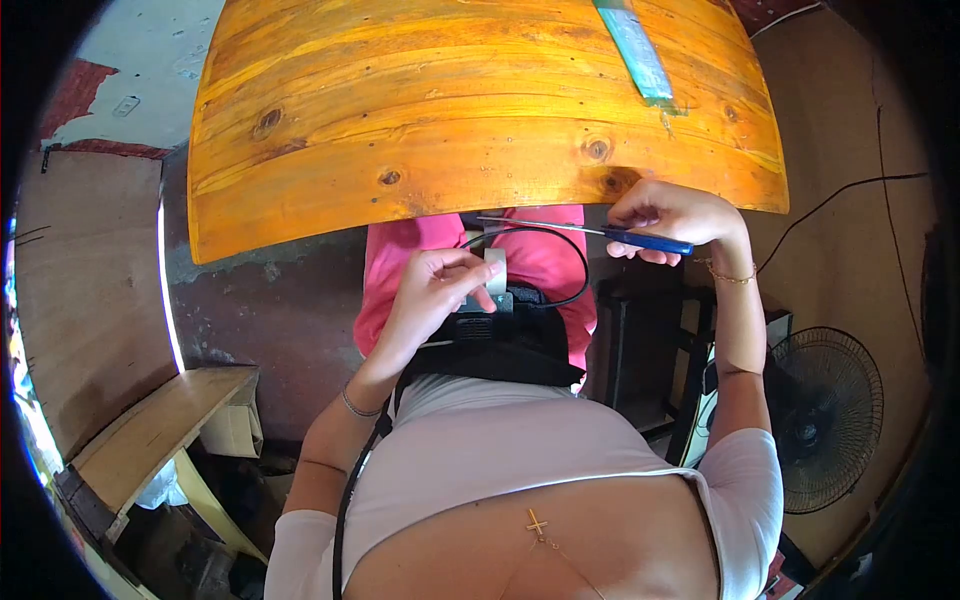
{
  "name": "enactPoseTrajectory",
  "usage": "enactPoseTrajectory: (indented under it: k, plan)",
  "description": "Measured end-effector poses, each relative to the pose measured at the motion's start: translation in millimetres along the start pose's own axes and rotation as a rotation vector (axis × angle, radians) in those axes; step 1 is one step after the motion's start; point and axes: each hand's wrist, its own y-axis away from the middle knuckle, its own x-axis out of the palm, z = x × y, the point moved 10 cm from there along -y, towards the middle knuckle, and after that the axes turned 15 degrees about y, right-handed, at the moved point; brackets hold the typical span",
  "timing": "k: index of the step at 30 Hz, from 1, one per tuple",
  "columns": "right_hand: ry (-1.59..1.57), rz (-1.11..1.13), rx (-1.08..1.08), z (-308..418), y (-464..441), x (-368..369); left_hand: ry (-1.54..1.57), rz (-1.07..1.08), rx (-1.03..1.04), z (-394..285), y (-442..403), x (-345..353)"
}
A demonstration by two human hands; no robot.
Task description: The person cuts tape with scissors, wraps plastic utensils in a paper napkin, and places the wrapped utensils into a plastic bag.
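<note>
My right hand (675,220) is closed around a tool with a dark blue handle (650,240) and a long thin metal shaft (545,224). The shaft points left, just below the table's front edge; I cannot tell the tool's exact kind. Over my lap, my left hand (445,280) is closed in a pinch, its fingertips at a pale whitish strip (496,270). Part of that strip is hidden by the fingers. The metal shaft lies a little above the strip, apart from it.
A wooden table (450,130) spans the front, with a teal and clear plastic sleeve (637,50) on it. A black cable (585,265) loops above the black waist pack (500,345). A fan (820,420) stands at right, a wooden bench (160,420) at left.
</note>
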Motion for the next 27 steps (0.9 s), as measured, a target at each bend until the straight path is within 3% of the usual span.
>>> enactPoseTrajectory:
  k: [5, 11, 14, 19, 22, 27]
  plan:
    - [0.057, 0.046, 0.029, -1.5, 0.5, 3.4, -0.081, 0.047, 0.038, 4.3, 4.3, 3.2]
    - [-0.028, -0.017, -0.173, 10.5, 19.8, -0.6, -0.169, 0.186, 0.098, -14.5, 24.4, 19.0]
    - [-0.130, -0.048, -0.193, 8.4, 24.9, -2.1, -0.179, 0.122, 0.191, -21.8, 25.1, 15.1]
    - [-0.243, -0.153, -0.305, 26.2, 29.5, -5.0, -0.427, 0.136, 0.577, -63.0, 41.9, 19.4]
    - [-0.056, -0.276, -0.414, 48.1, 34.0, -10.9, -0.438, 0.117, 0.631, -70.3, 46.2, 18.9]
    - [0.139, -0.434, -0.294, 48.1, 41.1, -21.3, -0.348, 0.045, 0.700, -75.1, 50.2, -0.2]
